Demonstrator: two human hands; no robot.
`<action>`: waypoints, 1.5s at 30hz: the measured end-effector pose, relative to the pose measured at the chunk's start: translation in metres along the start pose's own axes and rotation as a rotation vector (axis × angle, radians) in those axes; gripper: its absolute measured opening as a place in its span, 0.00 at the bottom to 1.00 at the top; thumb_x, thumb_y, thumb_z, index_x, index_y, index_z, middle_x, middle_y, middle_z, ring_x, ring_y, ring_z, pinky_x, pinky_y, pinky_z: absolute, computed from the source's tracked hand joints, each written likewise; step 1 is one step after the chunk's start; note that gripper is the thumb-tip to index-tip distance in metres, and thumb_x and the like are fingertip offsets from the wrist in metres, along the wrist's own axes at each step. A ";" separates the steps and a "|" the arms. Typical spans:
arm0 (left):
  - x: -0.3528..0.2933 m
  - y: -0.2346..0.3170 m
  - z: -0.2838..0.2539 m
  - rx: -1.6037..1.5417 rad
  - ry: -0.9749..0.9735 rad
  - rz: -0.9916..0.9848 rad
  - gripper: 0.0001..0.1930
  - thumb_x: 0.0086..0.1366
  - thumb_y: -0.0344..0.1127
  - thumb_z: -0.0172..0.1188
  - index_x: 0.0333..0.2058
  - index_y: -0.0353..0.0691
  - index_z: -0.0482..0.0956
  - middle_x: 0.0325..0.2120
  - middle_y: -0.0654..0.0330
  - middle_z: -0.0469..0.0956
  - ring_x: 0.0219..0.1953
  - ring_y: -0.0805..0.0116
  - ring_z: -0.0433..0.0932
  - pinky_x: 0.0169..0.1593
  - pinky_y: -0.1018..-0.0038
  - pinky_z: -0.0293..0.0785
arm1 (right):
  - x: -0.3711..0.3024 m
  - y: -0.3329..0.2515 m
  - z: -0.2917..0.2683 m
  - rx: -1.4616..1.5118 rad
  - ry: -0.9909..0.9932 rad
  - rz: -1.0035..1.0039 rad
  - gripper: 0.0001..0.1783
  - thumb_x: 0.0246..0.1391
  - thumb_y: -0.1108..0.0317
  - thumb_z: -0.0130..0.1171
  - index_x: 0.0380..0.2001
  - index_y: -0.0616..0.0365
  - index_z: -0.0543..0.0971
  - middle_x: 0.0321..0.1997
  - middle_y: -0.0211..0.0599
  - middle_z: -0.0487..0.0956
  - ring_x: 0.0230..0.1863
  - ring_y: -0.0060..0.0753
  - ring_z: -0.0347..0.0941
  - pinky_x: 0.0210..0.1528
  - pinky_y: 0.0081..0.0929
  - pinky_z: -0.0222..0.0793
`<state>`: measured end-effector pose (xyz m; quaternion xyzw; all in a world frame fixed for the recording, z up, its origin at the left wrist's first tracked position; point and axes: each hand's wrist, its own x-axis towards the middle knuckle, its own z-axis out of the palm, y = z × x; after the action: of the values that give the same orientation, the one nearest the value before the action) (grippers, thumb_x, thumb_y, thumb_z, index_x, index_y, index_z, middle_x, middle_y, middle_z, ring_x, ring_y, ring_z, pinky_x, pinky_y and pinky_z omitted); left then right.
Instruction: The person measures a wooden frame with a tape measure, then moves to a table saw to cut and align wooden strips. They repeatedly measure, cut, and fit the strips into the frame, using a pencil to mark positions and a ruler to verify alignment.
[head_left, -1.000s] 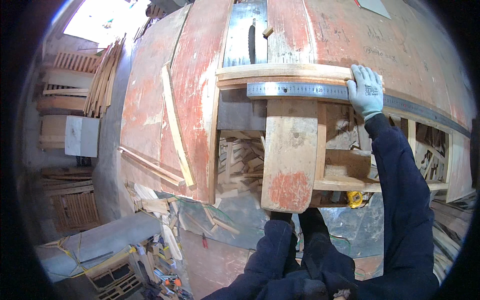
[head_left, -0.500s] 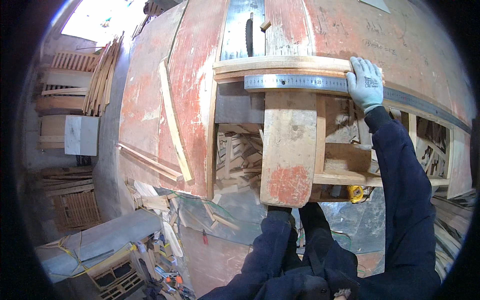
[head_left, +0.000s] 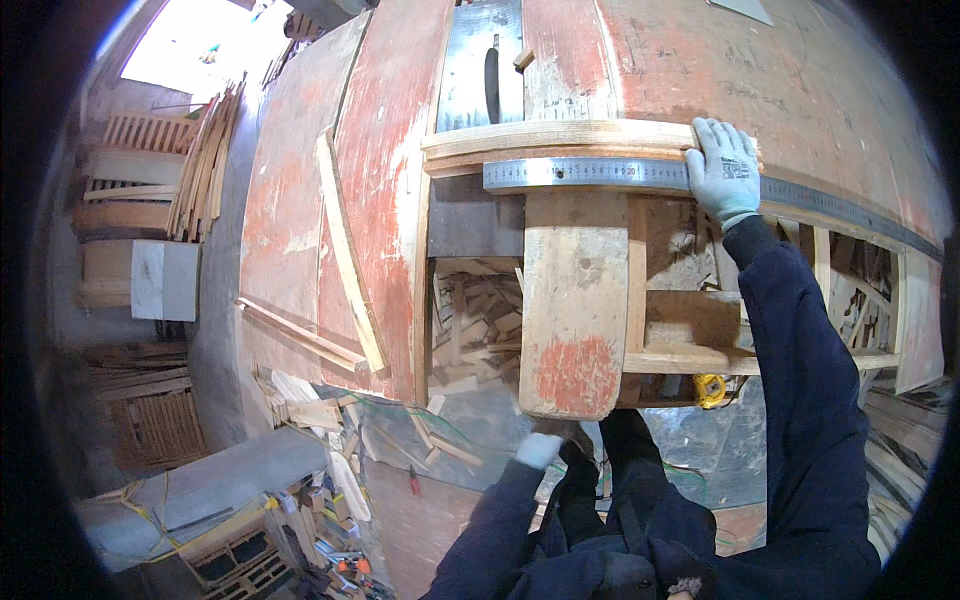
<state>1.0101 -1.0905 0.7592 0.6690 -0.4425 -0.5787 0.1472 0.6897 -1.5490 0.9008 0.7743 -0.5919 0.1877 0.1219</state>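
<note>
My right hand [head_left: 724,170], in a pale work glove, lies over the right part of a long wooden strip [head_left: 560,135]. Its fingers reach across the top, with the thumb at the near side. Along the strip's near edge runs a steel ruler [head_left: 590,174], part of it under that hand. My gloved left hand [head_left: 540,450] hangs low, just below the near end of a worn plank [head_left: 573,290]. A dark brownish shape shows beside its fingers, which are hidden, so whether it holds anything is unclear.
Two loose wooden strips [head_left: 350,250] lie on the red-stained tabletop [head_left: 285,200] at left. A curved saw blade [head_left: 492,85] lies beyond the strip. Offcuts [head_left: 470,330] fill the gap beside the plank. A yellow tape measure [head_left: 709,391] sits at the frame's near edge.
My left hand has come into view below the plank's near end, its forearm shifted left. The right hand stays on the wooden strip; the whole view has shifted slightly.
</note>
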 end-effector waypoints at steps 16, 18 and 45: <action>0.252 0.415 -0.111 0.785 0.712 0.935 0.32 0.70 0.53 0.53 0.57 0.26 0.76 0.57 0.37 0.75 0.61 0.39 0.70 0.69 0.45 0.55 | 0.001 0.003 0.004 -0.007 0.011 0.004 0.27 0.63 0.55 0.52 0.60 0.57 0.75 0.62 0.45 0.78 0.67 0.48 0.70 0.74 0.50 0.55; 0.257 0.409 -0.110 0.816 0.668 0.924 0.32 0.69 0.53 0.53 0.56 0.25 0.76 0.53 0.37 0.76 0.57 0.40 0.72 0.67 0.46 0.58 | 0.000 0.002 0.003 0.010 -0.001 0.004 0.27 0.62 0.56 0.52 0.60 0.58 0.76 0.61 0.45 0.78 0.66 0.48 0.70 0.73 0.51 0.56; 0.262 0.416 -0.112 0.787 0.804 1.094 0.15 0.67 0.44 0.58 0.40 0.36 0.78 0.35 0.50 0.78 0.41 0.48 0.77 0.54 0.53 0.67 | 0.005 -0.001 -0.001 0.073 0.037 0.011 0.24 0.60 0.61 0.53 0.57 0.60 0.78 0.58 0.45 0.80 0.63 0.48 0.72 0.72 0.51 0.57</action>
<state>0.9198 -1.5610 0.9177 0.5172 -0.7944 0.0620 0.3123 0.6919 -1.5528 0.9044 0.7713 -0.5865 0.2244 0.1034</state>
